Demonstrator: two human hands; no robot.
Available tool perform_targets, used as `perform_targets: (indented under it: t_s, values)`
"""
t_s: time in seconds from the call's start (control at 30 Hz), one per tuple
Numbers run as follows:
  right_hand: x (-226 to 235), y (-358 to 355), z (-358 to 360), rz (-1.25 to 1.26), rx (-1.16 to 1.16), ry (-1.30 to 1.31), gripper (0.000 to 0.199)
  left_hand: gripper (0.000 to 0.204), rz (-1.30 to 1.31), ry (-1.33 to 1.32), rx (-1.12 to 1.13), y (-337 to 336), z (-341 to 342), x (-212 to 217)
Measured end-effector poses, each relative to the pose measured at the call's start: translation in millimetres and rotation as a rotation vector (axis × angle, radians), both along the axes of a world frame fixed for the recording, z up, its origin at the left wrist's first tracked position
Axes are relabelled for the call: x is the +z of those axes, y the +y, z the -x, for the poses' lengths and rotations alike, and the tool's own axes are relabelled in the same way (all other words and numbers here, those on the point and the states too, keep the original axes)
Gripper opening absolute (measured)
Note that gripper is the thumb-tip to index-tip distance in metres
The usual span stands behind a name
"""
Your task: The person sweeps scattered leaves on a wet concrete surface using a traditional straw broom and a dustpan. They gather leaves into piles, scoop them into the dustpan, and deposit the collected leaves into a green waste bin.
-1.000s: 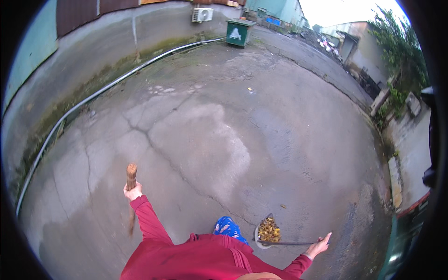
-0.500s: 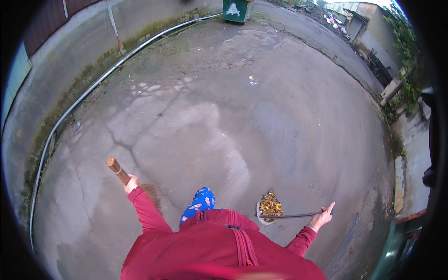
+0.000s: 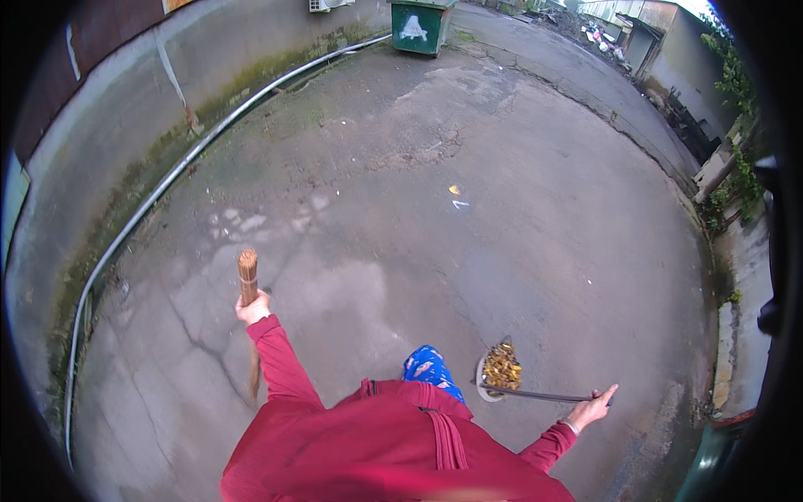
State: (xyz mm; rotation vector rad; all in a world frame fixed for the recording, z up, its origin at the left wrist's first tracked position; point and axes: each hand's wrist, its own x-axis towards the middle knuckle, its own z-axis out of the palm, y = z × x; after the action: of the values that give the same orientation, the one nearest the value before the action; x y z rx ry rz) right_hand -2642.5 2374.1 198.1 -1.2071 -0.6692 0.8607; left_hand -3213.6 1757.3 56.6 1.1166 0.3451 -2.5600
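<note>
Left hand (image 3: 252,308) gripping upright stick broom (image 3: 248,280) | right hand (image 3: 590,410) closed on long-handled dustpan (image 3: 493,378), forefinger extended | dry yellow leaves (image 3: 503,366) heaped inside | cracked concrete yard (image 3: 468,243)

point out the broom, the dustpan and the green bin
broom (image 3: 248,280), head view, upper end of the bundled stick handle above the left hand.
dustpan (image 3: 502,368), head view, on the yellow leaves heaped in the pan.
green bin (image 3: 421,18), head view, its front wall.
</note>
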Motion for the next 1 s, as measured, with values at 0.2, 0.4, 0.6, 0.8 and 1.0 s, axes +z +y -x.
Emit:
perform_targets:
  t_s: [0.2, 0.4, 0.6, 0.8, 1.0]
  values:
    - [-0.4, 119.9, 236.9, -0.028, 0.077, -0.034, 0.038, 0.019, -0.881, 0.058, -0.010, 154.3, 207.8, 62.8]
    - [41.2, 261.5, 446.8, 0.185, 0.102, -0.220, 0.038, 0.044, -1.063, 0.006, 0.632, 283.0, 378.4, 136.4]
    - [52.3, 428.0, 671.0, -0.051, 0.131, 0.054, 0.025, 0.035, -0.802, -0.202, 0.720, 396.0, 580.8, 66.3]
    - [54.2, 541.4, 898.7, -0.073, 0.055, 0.078, 0.025, 0.029, -0.366, -0.428, 0.538, 493.4, 850.2, 16.2]
    - [64.9, 658.2, 1096.9, -0.087, 0.122, 0.059, 0.026, 0.030, -0.557, -0.267, 0.492, 624.5, 1081.6, 91.8]
